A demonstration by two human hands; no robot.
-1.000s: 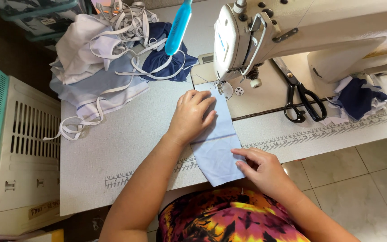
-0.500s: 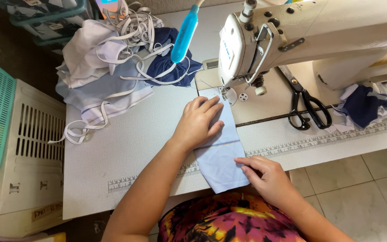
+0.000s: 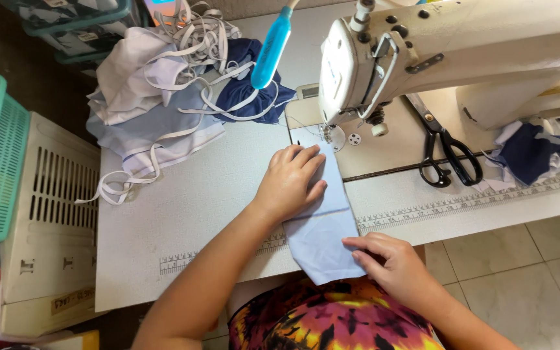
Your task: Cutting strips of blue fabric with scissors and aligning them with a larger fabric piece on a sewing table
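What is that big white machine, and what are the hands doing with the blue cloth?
The picture comes from a camera on the person's head, looking down at their own two hands. The big white thing is a sewing machine on a white table. A light blue piece of cloth lies flat in front of it. The left hand presses down on the cloth near the needle, and the right hand pins its lower edge with the fingers. Neither hand lifts anything. Black scissors lie to the right, and a pile of cloth and white straps sits at the back left.
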